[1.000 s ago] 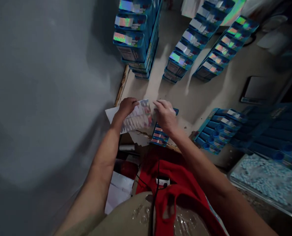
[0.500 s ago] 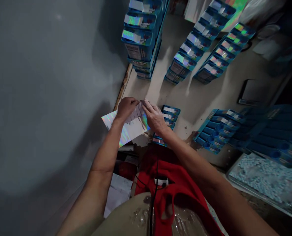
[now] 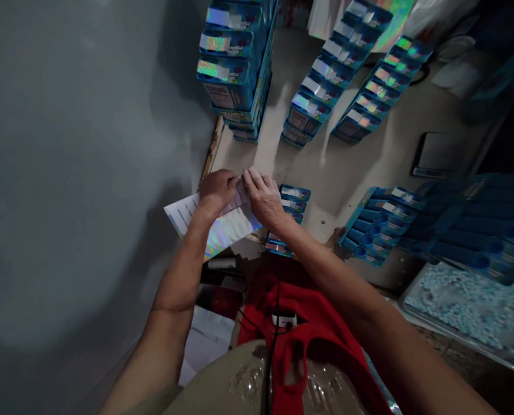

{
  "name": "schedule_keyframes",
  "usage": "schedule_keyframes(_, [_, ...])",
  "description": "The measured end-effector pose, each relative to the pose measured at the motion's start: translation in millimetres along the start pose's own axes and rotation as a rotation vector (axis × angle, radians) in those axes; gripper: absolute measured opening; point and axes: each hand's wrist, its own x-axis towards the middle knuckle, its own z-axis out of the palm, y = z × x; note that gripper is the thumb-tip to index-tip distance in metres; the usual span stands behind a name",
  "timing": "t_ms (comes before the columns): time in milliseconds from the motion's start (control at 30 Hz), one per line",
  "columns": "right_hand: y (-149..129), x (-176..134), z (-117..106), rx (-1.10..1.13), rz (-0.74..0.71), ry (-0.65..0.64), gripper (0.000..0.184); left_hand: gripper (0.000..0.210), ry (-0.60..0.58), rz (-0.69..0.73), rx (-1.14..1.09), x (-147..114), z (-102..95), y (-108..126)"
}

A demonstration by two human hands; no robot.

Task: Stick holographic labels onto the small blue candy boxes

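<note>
A shiny holographic sticker sheet (image 3: 228, 230), marked off in strips, is in both my hands over the table's near left corner. My left hand (image 3: 217, 193) is closed on its upper edge, thumb and fingers pinched together. Just to the right, my right hand (image 3: 264, 199) presses its fingers together at the same edge, close to the left fingertips. What lies between the fingertips is hidden. Beside my right hand stands a row of small blue boxes (image 3: 295, 192) with silvery labels on their tops, partly covered by my wrist.
Tall rows of blue boxes (image 3: 224, 86) stand at the far left, with more rows (image 3: 312, 104) further right. A display tray of blue boxes (image 3: 369, 230) sits at right, near a dark scale-like device (image 3: 438, 153). A bin of small light-blue pieces (image 3: 468, 305) is at lower right. A wall (image 3: 66, 173) borders the left.
The sheet has tilted in my hands, so printed strips show at its left side. Both hands stay close together at its upper edge. The view has shifted slightly.
</note>
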Motion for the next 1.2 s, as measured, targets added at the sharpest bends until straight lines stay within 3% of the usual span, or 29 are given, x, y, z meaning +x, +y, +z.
schedule_keyframes(333, [-14.1,-21.4,5.0,-0.023,-0.032,-0.039,0.052,0.021,0.008,-0.070,-0.114,0.6,2.9,-21.0])
schedule_keyframes(533, [-12.6,-24.6,-6.6,0.044,0.070,0.010,0.025,0.021,0.058,-0.024,-0.023,5.3,13.0,-24.7])
schedule_keyframes(633, [-7.4,-34.8,-19.6,0.216,0.188,0.071,0.015,0.025,0.081,0.046,-0.002,21.6,25.8,-32.7])
schedule_keyframes(733, [4.1,-56.8,-40.3,0.539,0.413,0.133,0.017,0.019,0.152,0.071,-0.050,34.3,40.4,-31.5])
schedule_keyframes(833, [19.9,-84.0,-67.0,0.818,0.595,0.188,0.025,0.033,0.344,0.066,-0.346,22.2,54.1,-6.7])
schedule_keyframes(867, [25.4,-92.9,-76.3,0.877,0.629,0.202,0.027,0.038,0.358,0.056,-0.507,12.6,58.4,6.7])
schedule_keyframes(933, [36.0,-109.8,-94.2,0.957,0.681,0.220,0.030,0.051,0.219,0.024,-0.854,-9.6,66.8,38.1])
schedule_keyframes(1000, [45.9,-125.4,-110.0,0.998,0.733,0.230,0.032,0.063,-0.090,-0.005,-1.128,-28.4,75.6,70.8])
schedule_keyframes(1067, [55.3,-139.9,-123.0,1.013,0.780,0.234,0.035,0.070,-0.381,-0.031,-1.262,-38.4,85.3,100.7])
schedule_keyframes(1133, [64.4,-153.9,-132.5,1.016,0.819,0.240,0.036,0.067,-0.514,-0.048,-1.291,-40.5,95.6,125.5])
schedule_keyframes(1200, [74.2,-168.0,-137.5,1.009,0.863,0.262,0.036,0.056,-0.520,-0.055,-1.273,-39.2,106.6,145.3])
